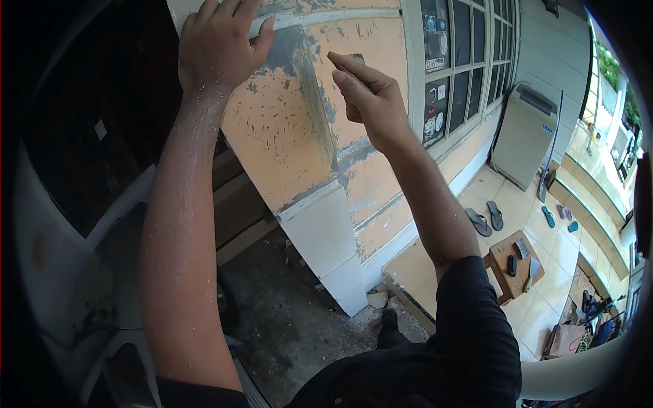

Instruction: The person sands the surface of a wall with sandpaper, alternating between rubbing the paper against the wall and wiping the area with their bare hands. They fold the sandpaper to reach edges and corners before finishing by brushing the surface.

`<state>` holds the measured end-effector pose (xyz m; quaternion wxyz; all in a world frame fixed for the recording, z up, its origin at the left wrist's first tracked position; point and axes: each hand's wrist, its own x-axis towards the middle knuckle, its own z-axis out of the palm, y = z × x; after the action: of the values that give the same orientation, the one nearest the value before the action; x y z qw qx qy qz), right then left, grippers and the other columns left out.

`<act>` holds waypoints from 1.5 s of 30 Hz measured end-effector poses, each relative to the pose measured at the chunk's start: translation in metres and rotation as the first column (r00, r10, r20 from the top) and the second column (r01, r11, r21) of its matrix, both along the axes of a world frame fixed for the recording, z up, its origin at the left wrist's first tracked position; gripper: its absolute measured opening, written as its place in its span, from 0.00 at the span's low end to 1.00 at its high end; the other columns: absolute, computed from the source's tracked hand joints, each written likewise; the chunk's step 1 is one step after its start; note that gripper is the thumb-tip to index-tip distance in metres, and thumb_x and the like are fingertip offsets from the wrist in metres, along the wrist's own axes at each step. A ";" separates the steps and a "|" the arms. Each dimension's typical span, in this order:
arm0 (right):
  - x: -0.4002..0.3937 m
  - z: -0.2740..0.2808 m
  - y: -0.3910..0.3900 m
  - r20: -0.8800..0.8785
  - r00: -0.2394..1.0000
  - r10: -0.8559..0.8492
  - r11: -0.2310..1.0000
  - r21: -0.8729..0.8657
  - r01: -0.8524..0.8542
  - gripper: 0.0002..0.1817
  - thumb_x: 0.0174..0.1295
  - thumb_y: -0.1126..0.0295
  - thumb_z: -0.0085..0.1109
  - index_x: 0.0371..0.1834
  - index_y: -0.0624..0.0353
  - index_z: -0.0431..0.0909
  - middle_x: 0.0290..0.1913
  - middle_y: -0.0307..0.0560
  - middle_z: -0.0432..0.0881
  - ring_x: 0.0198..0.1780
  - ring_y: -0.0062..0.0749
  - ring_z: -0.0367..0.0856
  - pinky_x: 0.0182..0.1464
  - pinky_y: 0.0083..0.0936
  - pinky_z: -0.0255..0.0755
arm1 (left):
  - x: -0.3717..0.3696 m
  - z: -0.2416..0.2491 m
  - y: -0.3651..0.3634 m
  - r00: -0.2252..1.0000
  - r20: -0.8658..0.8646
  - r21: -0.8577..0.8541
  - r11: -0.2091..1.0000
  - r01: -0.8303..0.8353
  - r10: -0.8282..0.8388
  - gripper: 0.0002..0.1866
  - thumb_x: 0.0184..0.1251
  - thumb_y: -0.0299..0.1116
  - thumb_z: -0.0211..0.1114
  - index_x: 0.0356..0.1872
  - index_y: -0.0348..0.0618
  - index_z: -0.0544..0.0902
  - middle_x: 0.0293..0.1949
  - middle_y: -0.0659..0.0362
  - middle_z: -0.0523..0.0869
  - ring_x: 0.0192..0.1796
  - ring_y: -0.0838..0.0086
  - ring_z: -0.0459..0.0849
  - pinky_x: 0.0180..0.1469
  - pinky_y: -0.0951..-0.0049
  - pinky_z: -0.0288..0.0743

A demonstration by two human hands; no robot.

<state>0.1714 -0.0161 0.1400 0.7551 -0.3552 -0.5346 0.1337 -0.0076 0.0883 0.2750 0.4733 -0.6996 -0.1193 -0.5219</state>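
Observation:
My left hand [219,49] lies with its fingers stretched out at the upper left edge of a peach-painted wall [275,136]. Pale dust speckles that forearm. To the right, my right hand [371,98] is closed in a pinch in front of the same wall. A small dark edge shows behind its fingers, but I cannot make out what they hold. The wall's paint is scratched and patched with grey, most heavily in a vertical band [313,95] between my hands. White paint covers the wall's lower part [323,228].
A paned window [456,61] with stickers adjoins the wall on the right. A washing machine [524,136] stands beyond it. A wooden stool [503,262] bears a brush and other small tools. Dark flip-flops [479,222] lie on the tiles. Rubble [377,298] sits at the wall's foot.

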 end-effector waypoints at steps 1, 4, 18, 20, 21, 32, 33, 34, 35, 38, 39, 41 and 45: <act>0.001 0.003 0.014 -0.008 1.000 -0.003 1.000 0.001 0.003 0.20 0.75 0.64 0.64 0.66 0.57 0.84 0.27 0.35 0.83 0.25 0.13 0.70 0.28 0.17 0.67 | 0.000 0.000 -0.001 1.000 -0.008 0.001 1.000 0.003 -0.003 0.18 0.60 0.39 0.73 0.48 0.40 0.86 0.42 0.52 0.86 0.48 0.59 0.83 0.53 0.56 0.76; 0.006 0.016 0.042 0.226 0.851 -0.473 0.845 0.390 0.366 0.16 0.73 0.66 0.64 0.61 0.57 0.88 0.33 0.47 0.91 0.29 0.23 0.85 0.34 0.23 0.77 | 0.001 0.001 0.000 1.000 -0.004 -0.022 1.000 0.013 -0.013 0.18 0.60 0.38 0.73 0.48 0.40 0.85 0.41 0.52 0.86 0.47 0.58 0.83 0.53 0.56 0.76; 0.011 0.041 0.065 0.367 0.791 -0.490 0.860 0.352 0.369 0.16 0.74 0.71 0.64 0.61 0.64 0.86 0.42 0.56 0.92 0.35 0.24 0.85 0.36 0.25 0.79 | 0.006 -0.004 -0.003 0.998 0.057 -0.031 0.999 0.010 -0.009 0.17 0.61 0.36 0.73 0.48 0.40 0.84 0.41 0.51 0.86 0.48 0.57 0.83 0.54 0.55 0.76; 0.013 0.041 0.068 0.349 0.801 -0.486 0.855 0.381 0.353 0.15 0.74 0.71 0.64 0.61 0.64 0.86 0.43 0.55 0.92 0.35 0.24 0.86 0.37 0.25 0.79 | 0.006 -0.001 0.001 0.999 0.052 -0.017 1.000 0.005 -0.004 0.17 0.61 0.36 0.73 0.48 0.40 0.84 0.41 0.51 0.86 0.48 0.57 0.83 0.54 0.55 0.77; 0.010 0.041 0.068 0.330 0.815 -0.477 0.851 0.404 0.335 0.15 0.74 0.72 0.63 0.60 0.64 0.86 0.43 0.55 0.92 0.35 0.24 0.86 0.38 0.25 0.80 | 0.003 -0.002 0.001 0.999 0.043 -0.010 1.000 -0.005 0.006 0.16 0.61 0.36 0.73 0.48 0.40 0.84 0.41 0.52 0.86 0.48 0.57 0.83 0.54 0.55 0.77; 0.017 0.029 0.083 0.265 0.799 -0.539 0.797 0.465 0.384 0.15 0.71 0.67 0.67 0.59 0.47 0.90 0.38 0.51 0.92 0.34 0.26 0.89 0.42 0.26 0.82 | 0.001 -0.001 0.009 0.996 0.080 -0.014 0.999 0.040 -0.038 0.23 0.61 0.37 0.72 0.55 0.37 0.81 0.44 0.49 0.87 0.50 0.56 0.84 0.56 0.54 0.77; 0.017 0.031 0.084 0.249 0.809 -0.532 0.797 0.470 0.379 0.15 0.71 0.68 0.67 0.59 0.47 0.90 0.38 0.51 0.93 0.35 0.24 0.89 0.42 0.26 0.82 | 0.002 -0.001 0.009 0.998 0.067 -0.034 0.999 0.024 -0.021 0.25 0.61 0.37 0.72 0.57 0.36 0.80 0.44 0.49 0.87 0.50 0.56 0.84 0.56 0.54 0.77; 0.018 0.028 0.083 0.247 0.809 -0.533 0.799 0.463 0.385 0.15 0.71 0.68 0.67 0.59 0.47 0.90 0.38 0.51 0.93 0.35 0.24 0.89 0.42 0.26 0.82 | 0.004 -0.003 0.009 0.998 0.061 -0.041 0.999 0.027 -0.024 0.25 0.61 0.37 0.72 0.57 0.36 0.80 0.44 0.49 0.87 0.50 0.56 0.84 0.56 0.54 0.77; 0.018 0.024 0.080 0.253 0.810 -0.528 0.810 0.437 0.392 0.15 0.71 0.69 0.67 0.59 0.47 0.90 0.38 0.50 0.92 0.35 0.24 0.88 0.42 0.25 0.82 | 0.006 -0.007 0.009 0.997 0.073 -0.033 0.999 0.036 -0.033 0.26 0.60 0.37 0.73 0.58 0.36 0.79 0.43 0.48 0.87 0.50 0.56 0.84 0.56 0.54 0.77; 0.024 0.031 0.083 0.299 0.799 -0.523 0.815 0.449 0.366 0.15 0.71 0.70 0.66 0.59 0.47 0.90 0.37 0.48 0.92 0.35 0.23 0.88 0.42 0.24 0.81 | 0.002 -0.003 0.008 0.993 0.109 -0.041 0.998 0.043 -0.038 0.27 0.60 0.37 0.73 0.58 0.37 0.79 0.43 0.48 0.87 0.49 0.56 0.84 0.55 0.54 0.78; 0.022 0.036 0.081 0.302 0.798 -0.521 0.817 0.448 0.364 0.15 0.71 0.70 0.66 0.59 0.47 0.90 0.36 0.47 0.92 0.34 0.22 0.87 0.41 0.24 0.81 | 0.000 -0.001 0.007 0.996 0.075 -0.080 0.996 0.046 -0.040 0.26 0.60 0.37 0.73 0.58 0.37 0.79 0.42 0.48 0.87 0.49 0.56 0.84 0.55 0.53 0.78; 0.026 0.046 0.082 0.317 0.798 -0.512 0.823 0.446 0.351 0.15 0.71 0.70 0.67 0.59 0.47 0.90 0.36 0.46 0.91 0.34 0.22 0.87 0.41 0.24 0.81 | -0.002 0.004 0.010 0.994 0.090 -0.054 0.997 0.059 -0.054 0.26 0.60 0.37 0.73 0.58 0.37 0.79 0.42 0.48 0.87 0.49 0.56 0.84 0.55 0.54 0.78; 0.028 0.035 0.075 0.347 0.762 -0.546 0.811 0.447 0.377 0.14 0.71 0.68 0.68 0.58 0.46 0.90 0.37 0.49 0.92 0.34 0.26 0.89 0.40 0.25 0.81 | 0.001 -0.004 0.011 0.991 0.100 -0.054 0.994 0.091 -0.085 0.26 0.60 0.37 0.72 0.58 0.38 0.79 0.42 0.48 0.87 0.48 0.56 0.84 0.55 0.54 0.78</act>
<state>0.1995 0.0585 0.1755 0.6661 -0.3583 -0.6064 -0.2456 -0.0062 0.0998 0.2707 0.4226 -0.6916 -0.1265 -0.5719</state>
